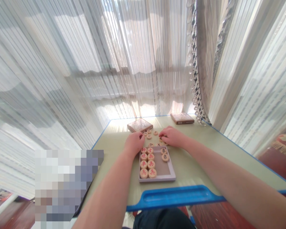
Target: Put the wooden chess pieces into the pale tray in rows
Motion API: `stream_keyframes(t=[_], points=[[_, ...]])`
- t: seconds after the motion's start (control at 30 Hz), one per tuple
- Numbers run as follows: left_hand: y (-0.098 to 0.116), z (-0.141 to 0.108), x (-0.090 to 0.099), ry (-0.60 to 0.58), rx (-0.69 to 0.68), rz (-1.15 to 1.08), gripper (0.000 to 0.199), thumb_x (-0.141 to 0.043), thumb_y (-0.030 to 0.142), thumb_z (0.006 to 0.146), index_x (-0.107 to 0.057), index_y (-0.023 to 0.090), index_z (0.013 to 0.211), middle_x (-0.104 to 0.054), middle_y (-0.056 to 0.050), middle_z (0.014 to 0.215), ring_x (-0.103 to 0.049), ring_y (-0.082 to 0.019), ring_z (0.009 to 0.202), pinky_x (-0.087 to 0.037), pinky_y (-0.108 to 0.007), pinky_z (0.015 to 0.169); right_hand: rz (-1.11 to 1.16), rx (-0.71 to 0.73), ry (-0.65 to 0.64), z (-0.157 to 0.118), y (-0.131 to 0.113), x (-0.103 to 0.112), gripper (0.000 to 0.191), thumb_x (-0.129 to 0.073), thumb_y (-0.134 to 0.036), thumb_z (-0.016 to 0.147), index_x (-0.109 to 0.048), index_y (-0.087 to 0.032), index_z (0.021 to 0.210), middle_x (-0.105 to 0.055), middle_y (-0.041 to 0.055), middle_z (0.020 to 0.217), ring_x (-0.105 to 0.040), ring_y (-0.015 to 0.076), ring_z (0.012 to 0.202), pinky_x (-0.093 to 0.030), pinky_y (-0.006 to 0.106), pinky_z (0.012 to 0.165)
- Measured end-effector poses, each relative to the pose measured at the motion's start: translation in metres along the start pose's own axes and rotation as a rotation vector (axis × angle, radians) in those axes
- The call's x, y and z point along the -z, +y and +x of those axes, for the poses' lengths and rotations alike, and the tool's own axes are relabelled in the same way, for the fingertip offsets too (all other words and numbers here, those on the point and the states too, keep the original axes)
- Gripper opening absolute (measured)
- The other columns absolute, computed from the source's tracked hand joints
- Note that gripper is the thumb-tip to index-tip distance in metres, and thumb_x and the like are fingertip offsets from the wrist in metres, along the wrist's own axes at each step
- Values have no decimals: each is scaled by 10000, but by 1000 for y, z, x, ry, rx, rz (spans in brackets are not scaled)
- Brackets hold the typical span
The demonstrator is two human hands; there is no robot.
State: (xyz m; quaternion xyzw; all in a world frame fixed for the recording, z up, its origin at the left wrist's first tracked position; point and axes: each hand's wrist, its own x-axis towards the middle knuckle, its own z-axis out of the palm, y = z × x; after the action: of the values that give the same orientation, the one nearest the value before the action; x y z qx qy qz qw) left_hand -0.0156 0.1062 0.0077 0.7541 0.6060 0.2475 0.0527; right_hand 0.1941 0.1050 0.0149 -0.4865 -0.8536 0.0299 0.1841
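Observation:
A shallow white box [172,168] stands on the table in front of me. Two columns of red-marked xiangqi pieces [151,164] fill its left side, and two black-marked pieces [165,157] sit at its upper right. My left hand [134,142] is closed beside the box's far left corner, its fingertips near loose pieces [149,136]; what they hold, if anything, is hidden. Past the far right corner, my right hand [172,136] has thumb and fingers around a black-marked xiangqi piece, partly covered by the fingers. More loose pieces [155,133] lie between the hands.
A flat patterned box [140,125] lies behind my left hand, and a similar box [182,118] at the far right. The pale green table [200,159] has a blue edge and a blue molded tray [177,194] near me. Sheer curtains [133,63] hang behind it. A blurred patch covers the lower left.

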Motion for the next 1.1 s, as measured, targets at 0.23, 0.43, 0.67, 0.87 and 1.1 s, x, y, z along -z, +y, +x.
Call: stream_keyframes(t=[0.23, 0.43, 0.67, 0.87, 1.1], points=[[2, -1, 3, 38, 42, -30, 250, -439, 320, 791, -653, 192, 767, -671, -36, 780, -579, -158, 745, -396, -248, 642, -48, 55, -49, 1, -3, -1, 298, -432, -149, 757, -686, -210, 901, -657, 46, 958, -504, 214, 942, -377, 316, 875], [1, 0, 2, -6, 39, 12, 237, -439, 301, 784, -646, 189, 761, -666, -38, 764, -571, -161, 726, -391, -248, 619, -52, 6, -55, 0, -6, 1, 286, -414, -169, 788, -665, -190, 924, -655, 61, 961, -507, 215, 947, -379, 317, 865], [1, 0, 1, -7, 27, 17, 235, -431, 293, 784, -643, 193, 766, -666, -37, 776, -571, -161, 732, -394, -250, 623, -63, 52, -59, -2, -8, 4, 243, -472, -237, 762, -675, -186, 887, -654, 85, 914, -507, 244, 928, -374, 345, 867], [4, -1, 3, -8, 35, 24, 259, -429, 320, 788, -647, 186, 751, -674, -44, 785, -577, -166, 743, -399, -249, 633, 26, -50, -17, -1, -7, 2, 194, -505, -249, 751, -634, -169, 871, -656, 75, 837, -502, 233, 928, -394, 320, 808], [-1, 2, 0, -6, 33, 10, 257, -429, 329, 781, -646, 194, 753, -669, -40, 772, -574, -164, 731, -392, -249, 624, 401, -175, 213, 0, -9, 9, 206, -494, -296, 771, -610, -199, 910, -630, 20, 819, -538, 138, 726, -426, 250, 649]])
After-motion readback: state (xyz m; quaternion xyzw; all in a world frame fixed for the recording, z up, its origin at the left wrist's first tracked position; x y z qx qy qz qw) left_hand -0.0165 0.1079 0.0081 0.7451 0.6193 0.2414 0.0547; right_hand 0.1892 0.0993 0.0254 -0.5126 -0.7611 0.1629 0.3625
